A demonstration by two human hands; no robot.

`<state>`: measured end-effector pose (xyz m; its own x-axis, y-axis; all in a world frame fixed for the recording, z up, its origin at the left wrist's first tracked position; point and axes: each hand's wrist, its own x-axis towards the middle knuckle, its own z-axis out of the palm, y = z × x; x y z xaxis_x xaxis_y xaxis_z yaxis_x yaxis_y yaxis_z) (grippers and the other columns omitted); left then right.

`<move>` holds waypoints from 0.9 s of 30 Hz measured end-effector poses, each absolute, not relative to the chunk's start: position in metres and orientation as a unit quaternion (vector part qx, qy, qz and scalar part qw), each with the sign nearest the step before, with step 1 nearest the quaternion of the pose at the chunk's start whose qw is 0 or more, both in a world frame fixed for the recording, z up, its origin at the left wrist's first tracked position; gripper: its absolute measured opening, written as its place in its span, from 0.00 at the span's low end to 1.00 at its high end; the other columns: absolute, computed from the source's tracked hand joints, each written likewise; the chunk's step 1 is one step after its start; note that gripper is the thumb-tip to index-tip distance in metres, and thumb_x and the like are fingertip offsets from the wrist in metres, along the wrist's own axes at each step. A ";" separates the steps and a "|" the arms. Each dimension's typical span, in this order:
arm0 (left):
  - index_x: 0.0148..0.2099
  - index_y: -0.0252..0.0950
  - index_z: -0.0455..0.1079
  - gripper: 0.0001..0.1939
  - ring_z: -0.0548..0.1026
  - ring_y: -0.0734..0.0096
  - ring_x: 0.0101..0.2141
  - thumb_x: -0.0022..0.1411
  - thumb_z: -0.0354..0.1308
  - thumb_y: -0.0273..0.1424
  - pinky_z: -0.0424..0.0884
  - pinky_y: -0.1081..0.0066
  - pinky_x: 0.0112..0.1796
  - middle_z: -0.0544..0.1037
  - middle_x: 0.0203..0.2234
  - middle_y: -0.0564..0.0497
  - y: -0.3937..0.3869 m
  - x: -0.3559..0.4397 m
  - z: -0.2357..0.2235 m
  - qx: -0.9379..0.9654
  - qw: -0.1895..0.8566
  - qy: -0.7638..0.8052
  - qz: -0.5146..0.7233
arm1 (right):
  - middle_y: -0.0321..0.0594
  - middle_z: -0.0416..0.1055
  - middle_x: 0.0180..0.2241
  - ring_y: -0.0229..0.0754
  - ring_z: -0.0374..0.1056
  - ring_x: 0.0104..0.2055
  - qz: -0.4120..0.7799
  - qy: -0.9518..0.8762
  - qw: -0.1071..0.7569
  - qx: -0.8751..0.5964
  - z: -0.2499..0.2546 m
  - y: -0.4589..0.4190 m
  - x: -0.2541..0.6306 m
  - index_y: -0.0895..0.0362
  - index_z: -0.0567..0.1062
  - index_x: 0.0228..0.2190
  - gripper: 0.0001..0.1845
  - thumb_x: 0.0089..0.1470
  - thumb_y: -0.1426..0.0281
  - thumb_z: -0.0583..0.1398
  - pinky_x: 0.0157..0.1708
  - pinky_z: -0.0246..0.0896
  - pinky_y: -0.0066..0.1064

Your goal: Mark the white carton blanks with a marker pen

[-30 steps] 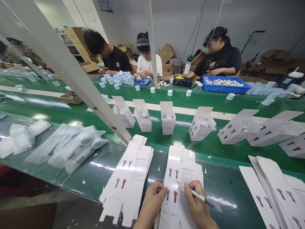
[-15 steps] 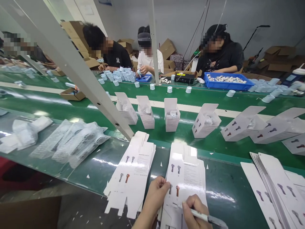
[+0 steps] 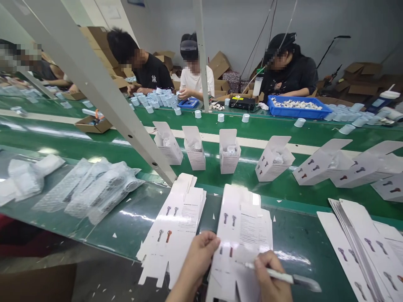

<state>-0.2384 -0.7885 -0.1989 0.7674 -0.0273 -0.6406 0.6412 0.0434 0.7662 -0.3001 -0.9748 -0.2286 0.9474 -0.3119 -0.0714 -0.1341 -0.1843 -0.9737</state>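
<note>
My right hand (image 3: 270, 274) is closed around a white pen (image 3: 300, 282), its tip at the printed face of a flat, unfolded carton (image 3: 248, 228). This carton lies on top of a small pile in front of me and bears small pictures of handheld devices. My left hand (image 3: 199, 260) pinches the left edge of the carton between thumb and fingers. To the left of that hand lies another pile of flat cartons (image 3: 179, 222). Whatever the pen has marked is too blurred to make out.
Opened boxes with wrapped items, one a white box (image 3: 229, 161), line the green conveyor (image 3: 210, 184). Bubble-wrapped packs (image 3: 103, 188) lie left, more flat cartons (image 3: 365, 247) right. A slanted metal post (image 3: 126, 130) crosses the view. Co-workers sit opposite, near a blue tray (image 3: 294, 111).
The pen and my right hand have shifted right along the carton. The top carton has slid slightly left with my left hand. Boxes on the conveyor have moved slightly right.
</note>
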 end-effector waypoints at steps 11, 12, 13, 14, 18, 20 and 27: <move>0.33 0.39 0.73 0.16 0.74 0.50 0.42 0.52 0.51 0.44 0.68 0.60 0.42 0.80 0.37 0.43 -0.655 -0.221 -0.152 0.898 0.324 0.296 0.032 | 0.29 0.58 0.18 0.38 0.58 0.22 -0.084 0.114 0.547 -0.825 -0.241 -0.989 -0.257 0.51 0.62 0.21 0.20 0.57 0.52 0.55 0.23 0.55 0.31; 0.35 0.39 0.74 0.17 0.74 0.50 0.43 0.53 0.50 0.44 0.68 0.60 0.44 0.80 0.39 0.43 -0.673 -0.225 -0.155 0.898 0.340 0.280 0.023 | 0.29 0.58 0.18 0.38 0.58 0.22 -0.078 0.118 0.548 -0.825 -0.242 -0.987 -0.258 0.51 0.62 0.22 0.21 0.58 0.52 0.54 0.24 0.55 0.31; 0.37 0.40 0.74 0.19 0.75 0.52 0.42 0.54 0.50 0.45 0.68 0.61 0.44 0.80 0.38 0.44 -0.694 -0.230 -0.160 0.887 0.378 0.266 -0.013 | 0.29 0.59 0.18 0.39 0.58 0.22 -0.075 0.124 0.547 -0.825 -0.242 -0.986 -0.259 0.51 0.62 0.22 0.21 0.58 0.52 0.54 0.24 0.55 0.31; 0.38 0.40 0.74 0.20 0.75 0.53 0.39 0.53 0.51 0.47 0.69 0.62 0.41 0.81 0.35 0.45 -0.718 -0.235 -0.166 0.864 0.431 0.245 -0.091 | 0.29 0.59 0.19 0.39 0.59 0.23 -0.076 0.133 0.544 -0.825 -0.242 -0.985 -0.260 0.51 0.62 0.22 0.21 0.58 0.51 0.54 0.25 0.56 0.31; 0.37 0.38 0.73 0.16 0.75 0.59 0.32 0.53 0.56 0.44 0.67 0.66 0.35 0.78 0.26 0.49 -0.797 -0.251 -0.203 0.814 0.510 0.157 -0.230 | 0.30 0.60 0.19 0.40 0.60 0.24 -0.080 0.139 0.531 -0.832 -0.242 -0.984 -0.257 0.51 0.63 0.23 0.20 0.58 0.52 0.54 0.26 0.57 0.31; 0.33 0.39 0.70 0.11 0.73 0.62 0.29 0.54 0.55 0.41 0.64 0.67 0.33 0.75 0.23 0.51 -0.814 -0.253 -0.217 0.816 0.508 0.158 -0.227 | 0.29 0.60 0.19 0.39 0.59 0.24 -0.082 0.128 0.530 -0.834 -0.241 -0.984 -0.255 0.51 0.63 0.23 0.19 0.58 0.52 0.55 0.26 0.57 0.31; 0.26 0.39 0.63 0.10 0.65 0.69 0.25 0.55 0.55 0.38 0.59 0.70 0.29 0.66 0.20 0.56 -0.808 -0.246 -0.221 0.792 0.534 0.187 -0.227 | 0.30 0.59 0.18 0.39 0.57 0.22 -0.090 0.103 0.560 -0.817 -0.235 -0.979 -0.285 0.51 0.63 0.21 0.19 0.57 0.54 0.56 0.24 0.53 0.31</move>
